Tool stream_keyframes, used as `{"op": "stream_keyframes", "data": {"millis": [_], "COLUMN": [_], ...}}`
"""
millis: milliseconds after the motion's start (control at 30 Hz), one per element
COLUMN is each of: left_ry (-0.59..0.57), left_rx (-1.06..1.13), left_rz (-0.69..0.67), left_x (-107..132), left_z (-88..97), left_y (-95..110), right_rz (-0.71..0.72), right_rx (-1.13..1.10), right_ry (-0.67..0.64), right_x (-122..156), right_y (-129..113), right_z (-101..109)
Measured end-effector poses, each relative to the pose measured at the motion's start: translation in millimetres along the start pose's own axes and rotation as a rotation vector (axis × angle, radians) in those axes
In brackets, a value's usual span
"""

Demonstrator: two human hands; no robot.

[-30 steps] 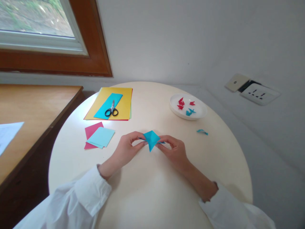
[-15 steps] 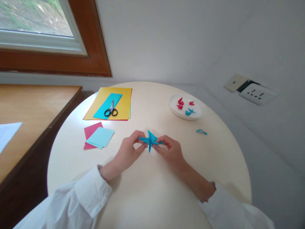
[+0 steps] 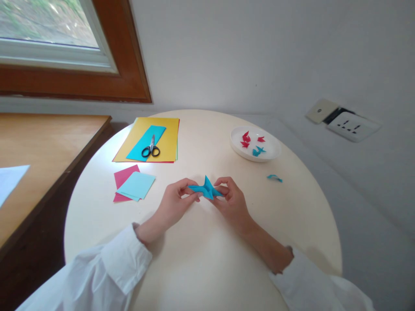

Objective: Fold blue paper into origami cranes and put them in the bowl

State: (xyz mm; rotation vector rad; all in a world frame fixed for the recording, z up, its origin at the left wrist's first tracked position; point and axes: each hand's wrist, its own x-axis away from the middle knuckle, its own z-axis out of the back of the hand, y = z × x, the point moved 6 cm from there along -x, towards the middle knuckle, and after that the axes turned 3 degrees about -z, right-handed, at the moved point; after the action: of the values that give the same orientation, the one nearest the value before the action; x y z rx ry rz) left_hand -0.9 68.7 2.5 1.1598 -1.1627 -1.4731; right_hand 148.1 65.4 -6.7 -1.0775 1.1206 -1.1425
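Note:
Between my hands, over the middle of the round white table [image 3: 207, 259], is a blue origami crane [image 3: 208, 189] with a pointed flap rising from its centre. My left hand [image 3: 177, 198] pinches its left point between thumb and fingers. On the other side, my right hand [image 3: 232, 199] holds the right point, thumb below and index finger bent above. Part of the folded paper is covered by the fingers. A twisted blue paper strip [image 3: 275, 178] lies on the table to the right of my right hand.
At the back right stands a white plate [image 3: 236, 151] holding several small red and blue folded cranes. Black-handled scissors [image 3: 151, 149] rest on a blue sheet [image 3: 134, 151] atop yellow paper [image 3: 171, 138]. Light blue squares [image 3: 136, 185] overlap pink ones [image 3: 121, 177] at left. A wall socket [image 3: 352, 126] is at right.
The blue crane has tilted in my hands: its lower point no longer hangs down, and its top flap looks narrower. My right index finger has lifted a little.

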Motion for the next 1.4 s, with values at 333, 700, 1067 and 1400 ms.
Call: {"op": "stream_keyframes", "data": {"millis": [333, 700, 1067, 1400], "left_ry": [-0.033, -0.088, 0.032, 0.131], "left_rx": [0.096, 0.106, 0.077, 0.083], "left_rz": [-0.041, 0.025, 0.036, 0.038], "left_x": [-2, -1, -5, -7], "left_z": [-7.1, -14.3, -2.7, 5.1], "left_y": [-6, -6, -8, -9], "right_rz": [-0.056, -0.05, -0.016, 0.028], "right_rx": [-0.02, 0.014, -0.011, -0.155], "right_ry": [-0.056, -0.053, 0.01, -0.03], "right_x": [0, -1, -2, 0], "right_y": [5, 7, 8, 6], "right_z": [-5, -8, -3, -6]}}
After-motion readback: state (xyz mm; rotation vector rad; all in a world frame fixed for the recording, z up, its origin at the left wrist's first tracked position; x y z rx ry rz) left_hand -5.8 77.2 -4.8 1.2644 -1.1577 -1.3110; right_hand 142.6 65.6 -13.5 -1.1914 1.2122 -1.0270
